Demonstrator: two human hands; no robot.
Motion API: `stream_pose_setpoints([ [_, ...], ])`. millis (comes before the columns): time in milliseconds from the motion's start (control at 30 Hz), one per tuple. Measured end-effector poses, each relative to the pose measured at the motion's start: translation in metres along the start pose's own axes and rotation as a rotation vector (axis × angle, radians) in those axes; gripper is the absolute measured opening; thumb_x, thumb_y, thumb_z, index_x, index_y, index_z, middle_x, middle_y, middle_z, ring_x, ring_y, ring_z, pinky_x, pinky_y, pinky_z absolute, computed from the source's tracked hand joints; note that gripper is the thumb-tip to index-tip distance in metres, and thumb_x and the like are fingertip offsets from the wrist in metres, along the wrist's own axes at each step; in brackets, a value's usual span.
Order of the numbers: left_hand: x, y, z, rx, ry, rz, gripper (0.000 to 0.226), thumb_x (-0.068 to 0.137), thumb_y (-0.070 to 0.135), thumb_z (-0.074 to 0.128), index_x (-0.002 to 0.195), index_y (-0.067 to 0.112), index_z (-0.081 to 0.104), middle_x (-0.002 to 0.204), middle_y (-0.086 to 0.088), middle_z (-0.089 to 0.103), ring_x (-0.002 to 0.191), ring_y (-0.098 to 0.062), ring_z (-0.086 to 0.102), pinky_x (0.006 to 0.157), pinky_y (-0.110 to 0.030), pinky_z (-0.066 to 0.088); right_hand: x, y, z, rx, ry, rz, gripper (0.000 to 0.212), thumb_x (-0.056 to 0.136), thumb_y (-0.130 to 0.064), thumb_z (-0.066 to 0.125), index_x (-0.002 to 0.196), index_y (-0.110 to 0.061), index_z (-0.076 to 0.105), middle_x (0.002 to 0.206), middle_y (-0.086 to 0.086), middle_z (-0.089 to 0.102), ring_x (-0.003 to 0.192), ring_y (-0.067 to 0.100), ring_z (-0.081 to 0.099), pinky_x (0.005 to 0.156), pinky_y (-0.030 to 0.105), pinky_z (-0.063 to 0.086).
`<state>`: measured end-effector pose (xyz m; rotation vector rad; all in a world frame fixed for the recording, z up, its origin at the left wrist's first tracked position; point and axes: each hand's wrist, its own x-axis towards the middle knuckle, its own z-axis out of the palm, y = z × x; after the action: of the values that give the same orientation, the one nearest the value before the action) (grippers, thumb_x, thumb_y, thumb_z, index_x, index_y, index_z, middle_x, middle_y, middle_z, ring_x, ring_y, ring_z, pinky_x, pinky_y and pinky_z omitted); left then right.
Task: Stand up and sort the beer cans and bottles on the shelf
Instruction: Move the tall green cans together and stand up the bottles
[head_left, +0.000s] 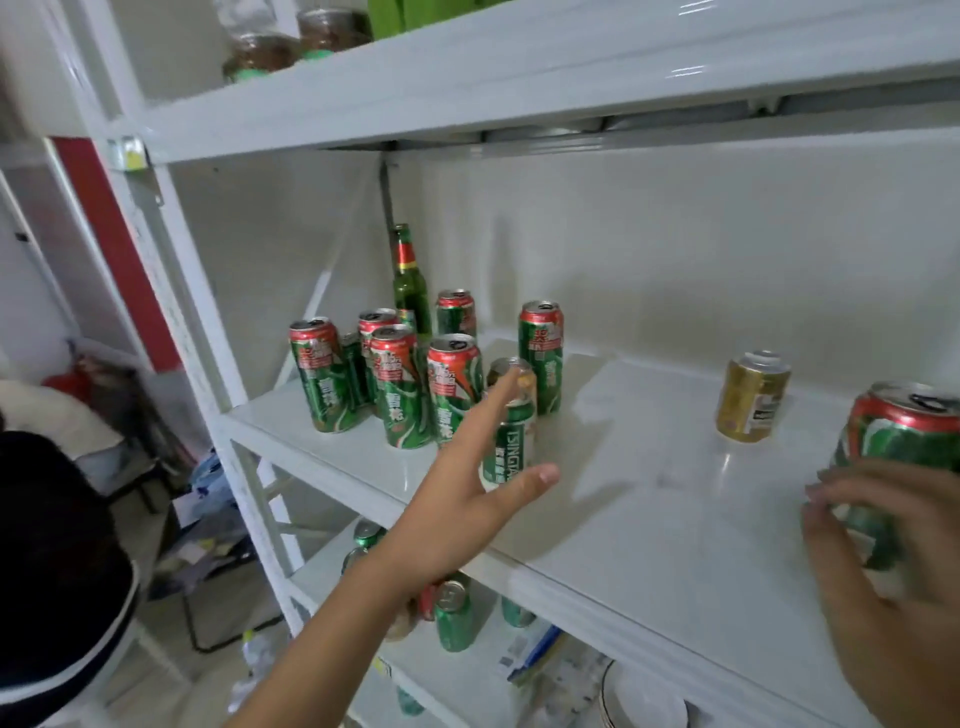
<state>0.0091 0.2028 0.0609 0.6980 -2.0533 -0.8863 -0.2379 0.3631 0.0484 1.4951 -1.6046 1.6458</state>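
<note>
The left hand (467, 499), fingers spread, reaches the upright Tsingtao can (506, 447) at frame centre, nearer than the right hand (893, 525), which grips a green can (904, 441) at right.

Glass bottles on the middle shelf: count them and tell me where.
1: a green bottle stands upright at the back of the shelf, behind the cluster of cans. More could be hidden behind them.

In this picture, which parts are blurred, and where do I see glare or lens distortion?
Head view: the right hand and the green can it grips are smeared by motion; the left hand is sharper. Glare streaks lie on the upper shelf edge. Soft shadows fall beside the gold can. The wide lens makes the shelf lines look slanted.
</note>
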Motion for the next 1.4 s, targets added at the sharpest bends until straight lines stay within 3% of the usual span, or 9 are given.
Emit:
stream_pose_setpoints([
  [133, -0.005, -0.016, -0.056, 0.025, 0.108, 0.0, 0.084, 0.092, 0.047, 0.069, 0.158, 0.055, 0.018, 0.164, 0.031, 0.026, 0.151, 0.007, 0.026, 0.125, -0.043, 0.032, 0.002, -0.033, 0.042, 0.08, -0.174, -0.089, 0.007, 0.085, -0.009, 0.062, 0.088, -0.01, 0.069, 0.098, 0.006, 0.066, 0.105, 0.008, 0.061, 0.096, 0.021, 0.042],
  [267, 0.008, -0.038, -0.111, 0.041, 0.157, 0.027, 0.079, 0.092, 0.046, 0.069, 0.157, 0.052, 0.025, 0.162, 0.031, 0.03, 0.15, 0.004, 0.031, 0.123, -0.045, 0.036, 0.009, -0.054, 0.095, 0.106, -0.305, 0.003, 0.018, 0.083, -0.01, 0.067, 0.095, -0.022, 0.069, 0.107, -0.007, 0.067, 0.109, 0.008, 0.062, 0.097, 0.013, 0.04],
  [400, 0.037, -0.076, -0.153, 0.058, 0.172, 0.033, 0.064, 0.096, 0.044, 0.067, 0.152, 0.05, 0.037, 0.157, 0.027, 0.039, 0.147, -0.002, 0.038, 0.12, -0.046, 0.04, 0.024, -0.073, 0.154, 0.042, -0.422, 0.059, 0.035, 0.086, -0.006, 0.076, 0.107, -0.033, 0.066, 0.116, -0.018, 0.062, 0.116, 0.01, 0.058, 0.096, 0.019, 0.042],
  [600, 0.083, -0.121, -0.171, 0.139, 0.155, 0.034, 0.064, 0.092, 0.035, 0.075, 0.15, 0.032, 0.048, 0.15, 0.009, 0.047, 0.137, -0.01, 0.047, 0.118, -0.044, 0.042, 0.059, -0.102, 0.227, -0.08, -0.517, 0.159, 0.04, 0.086, -0.032, 0.074, 0.116, -0.044, 0.051, 0.121, -0.021, 0.052, 0.117, 0.006, 0.048, 0.088, 0.018, 0.037],
  [767, 0.108, -0.138, -0.17, 0.168, 0.106, 0.047, 0.064, 0.089, 0.036, 0.077, 0.146, 0.026, 0.051, 0.145, 0.004, 0.051, 0.13, -0.014, 0.052, 0.114, -0.037, 0.043, 0.081, -0.113, 0.26, -0.25, -0.543, 0.171, 0.059, 0.083, -0.044, 0.074, 0.135, -0.034, 0.047, 0.132, -0.01, 0.049, 0.126, 0.014, 0.045, 0.099, 0.037, 0.042],
  [967, 0.112, -0.153, -0.16, 0.183, 0.138, 0.097, 0.063, 0.081, 0.03, 0.086, 0.136, 0.026, 0.056, 0.13, 0.001, 0.061, 0.116, -0.018, 0.063, 0.103, -0.041, 0.054, 0.089, -0.108, 0.28, -0.402, -0.67, 0.258, 0.087, 0.076, -0.06, 0.077, 0.149, -0.033, 0.039, 0.148, -0.003, 0.052, 0.135, 0.024, 0.048, 0.111, 0.052, 0.039],
  [1167, 0.108, -0.163, -0.155, 0.112, 0.139, 0.125, 0.065, 0.086, 0.021, 0.083, 0.143, 0.027, 0.051, 0.136, 0.001, 0.056, 0.124, -0.017, 0.058, 0.107, -0.036, 0.051, 0.08, -0.106, 0.288, -0.307, -0.577, 0.215, 0.07, 0.072, -0.041, 0.087, 0.132, -0.03, 0.054, 0.123, -0.006, 0.066, 0.106, 0.015, 0.064, 0.097, 0.041, 0.053],
  [1267, 0.106, -0.164, -0.153, 0.068, 0.167, 0.144, 0.065, 0.085, 0.017, 0.083, 0.142, 0.025, 0.053, 0.136, 0.001, 0.057, 0.125, -0.016, 0.058, 0.105, -0.028, 0.049, 0.072, -0.107, 0.289, -0.2, -0.539, 0.242, 0.074, 0.07, -0.036, 0.089, 0.134, -0.033, 0.053, 0.124, -0.009, 0.062, 0.11, 0.011, 0.062, 0.097, 0.04, 0.055],
  [1400, 0.104, -0.163, -0.157, -0.018, 0.19, 0.14, 0.063, 0.084, 0.014, 0.084, 0.138, 0.028, 0.056, 0.135, 0.004, 0.061, 0.122, -0.015, 0.063, 0.105, -0.041, 0.054, 0.06, -0.116, 0.286, -0.079, -0.463, 0.28, 0.084, 0.064, -0.033, 0.091, 0.135, -0.045, 0.048, 0.13, -0.019, 0.059, 0.121, 0.006, 0.058, 0.103, 0.042, 0.052],
])
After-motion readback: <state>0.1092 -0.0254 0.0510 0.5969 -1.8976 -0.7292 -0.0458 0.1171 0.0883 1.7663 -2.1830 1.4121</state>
